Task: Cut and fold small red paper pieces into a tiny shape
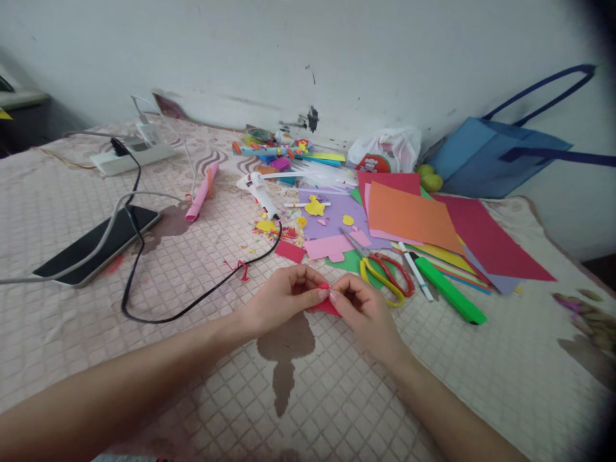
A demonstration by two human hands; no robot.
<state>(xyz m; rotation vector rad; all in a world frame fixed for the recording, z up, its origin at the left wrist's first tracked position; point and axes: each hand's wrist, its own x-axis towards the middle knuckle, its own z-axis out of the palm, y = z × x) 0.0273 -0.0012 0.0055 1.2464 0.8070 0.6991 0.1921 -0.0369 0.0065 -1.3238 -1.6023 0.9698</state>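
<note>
A small piece of red craft paper (328, 307) is pinched between both hands above the patterned cloth. My left hand (293, 295) grips it with thumb and fingers from the left. From the right, my right hand (363, 311) holds the same piece, thumb tip close to the other thumb. Fingers cover much of the paper, so its full shape is hidden. Just beyond my right hand lie scissors (385, 276) with one yellow and one red handle. A green cutter (450, 290) and a white marker (416, 273) rest to the right of them.
A white glue gun (260, 194) trails a black cord across the cloth. Coloured sheets (414, 215) are stacked at the right, before a blue bag (500, 154). At left are a dark phone-like slab (101, 244), a power strip (135, 157) and a pink roll (202, 192).
</note>
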